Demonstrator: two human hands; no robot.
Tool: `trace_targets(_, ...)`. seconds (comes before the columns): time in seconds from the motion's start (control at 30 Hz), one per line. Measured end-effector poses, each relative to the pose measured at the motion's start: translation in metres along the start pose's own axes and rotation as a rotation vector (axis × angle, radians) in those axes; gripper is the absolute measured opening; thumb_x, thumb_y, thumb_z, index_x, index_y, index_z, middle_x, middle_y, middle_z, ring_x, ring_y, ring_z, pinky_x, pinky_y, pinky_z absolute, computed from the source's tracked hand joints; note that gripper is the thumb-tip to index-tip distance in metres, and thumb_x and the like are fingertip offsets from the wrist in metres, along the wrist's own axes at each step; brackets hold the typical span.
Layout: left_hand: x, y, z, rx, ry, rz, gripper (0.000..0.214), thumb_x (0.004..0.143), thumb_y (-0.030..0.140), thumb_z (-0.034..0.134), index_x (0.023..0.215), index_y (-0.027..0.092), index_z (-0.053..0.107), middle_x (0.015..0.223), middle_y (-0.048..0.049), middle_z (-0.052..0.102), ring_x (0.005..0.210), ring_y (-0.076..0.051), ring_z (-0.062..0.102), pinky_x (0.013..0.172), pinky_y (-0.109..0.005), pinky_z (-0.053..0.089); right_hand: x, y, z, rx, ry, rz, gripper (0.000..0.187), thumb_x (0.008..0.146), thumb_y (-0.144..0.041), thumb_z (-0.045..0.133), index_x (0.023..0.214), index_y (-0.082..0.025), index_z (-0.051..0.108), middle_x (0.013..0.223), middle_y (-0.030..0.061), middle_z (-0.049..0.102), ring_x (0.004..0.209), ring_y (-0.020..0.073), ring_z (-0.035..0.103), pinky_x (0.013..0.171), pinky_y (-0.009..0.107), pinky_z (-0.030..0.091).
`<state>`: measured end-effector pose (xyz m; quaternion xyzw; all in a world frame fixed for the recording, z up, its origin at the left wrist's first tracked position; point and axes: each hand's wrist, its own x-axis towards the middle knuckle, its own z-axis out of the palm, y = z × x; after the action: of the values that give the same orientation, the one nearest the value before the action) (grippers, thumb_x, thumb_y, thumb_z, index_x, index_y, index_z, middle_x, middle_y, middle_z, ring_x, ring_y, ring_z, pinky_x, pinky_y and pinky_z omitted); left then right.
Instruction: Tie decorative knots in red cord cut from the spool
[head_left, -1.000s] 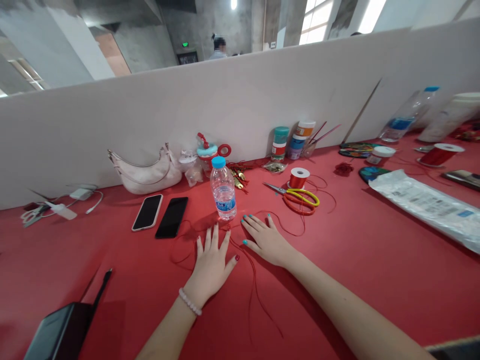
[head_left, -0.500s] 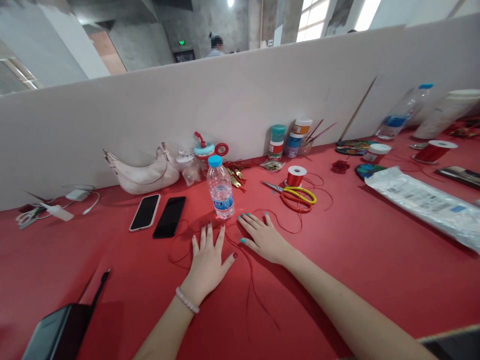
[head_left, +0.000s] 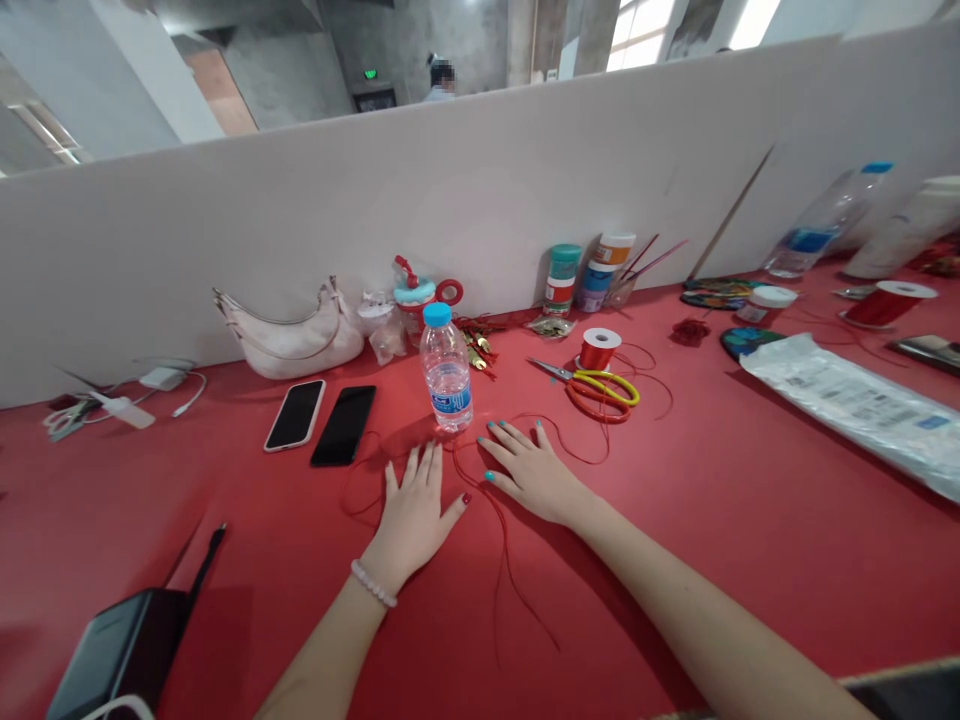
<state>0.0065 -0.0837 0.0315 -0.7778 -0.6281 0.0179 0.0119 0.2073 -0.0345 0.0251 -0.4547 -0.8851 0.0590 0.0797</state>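
My left hand (head_left: 415, 509) lies palm down on the red tabletop (head_left: 300, 570), thumb spread and fingers stretched out, holding nothing. To its right, my right hand (head_left: 533, 472) also rests flat with its fingers apart and nothing in it. A thin red cord (head_left: 504, 540) runs loose over the table between the two hands, partly hidden near the left fingers. Just beyond the fingertips stands an upright water bottle (head_left: 448, 378) with a blue cap. Scissors (head_left: 600, 390) with yellow and red handles lie past my right hand, beside a spool of red cord (head_left: 598, 350).
Two phones (head_left: 343, 426) and a white handbag (head_left: 292, 340) are at the left. A black device (head_left: 112, 650) sits at the near left. Paint jars (head_left: 562, 280) stand against the white partition (head_left: 480, 190). A plastic-wrapped package (head_left: 862, 410) lies on the right.
The left hand's fingers have drawn closer together and curled slightly at the tips. My right hand stays flat on the table. The whole view has shifted a little.
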Motion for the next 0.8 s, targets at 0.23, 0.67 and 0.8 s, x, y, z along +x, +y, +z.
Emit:
trace_targets(0.23, 0.0030, -0.0045, 0.0017, -0.030, -0.013, -0.043, 0.069, 0.091, 0.049, 0.031, 0.145, 0.008, 0.018, 0.151, -0.0168, 0.022, 0.138, -0.033, 0.021, 0.107, -0.060, 0.022, 0.0008, 0.0004, 0.0016, -0.006, 0.011, 0.011, 0.054, 0.094, -0.048, 0.030, 0.141, -0.022, 0.036, 0.147, 0.0122, 0.031, 0.136, 0.0292, 0.026, 0.104, 0.065, 0.018)
trace_targets(0.67, 0.0034, -0.0025, 0.0005, -0.083, -0.022, 0.058, 0.063, 0.091, 0.050, 0.033, 0.146, 0.022, 0.021, 0.154, -0.0120, 0.014, 0.140, -0.034, 0.014, 0.106, -0.062, 0.017, 0.0003, 0.0004, -0.0009, -0.023, -0.013, 0.045, 0.056, 0.094, -0.048, 0.029, 0.141, -0.019, 0.035, 0.148, 0.0123, 0.029, 0.137, 0.0291, 0.024, 0.104, 0.066, 0.016)
trace_targets(0.8, 0.0036, -0.0028, -0.0002, -0.087, -0.012, 0.084, 0.059, 0.090, 0.053, 0.036, 0.143, 0.030, 0.027, 0.153, -0.0144, 0.015, 0.139, -0.037, 0.015, 0.105, -0.063, 0.016, 0.0005, 0.0000, -0.0002, -0.023, -0.017, 0.048, 0.056, 0.094, -0.047, 0.031, 0.141, -0.018, 0.034, 0.148, 0.0129, 0.028, 0.137, 0.0292, 0.024, 0.104, 0.066, 0.017)
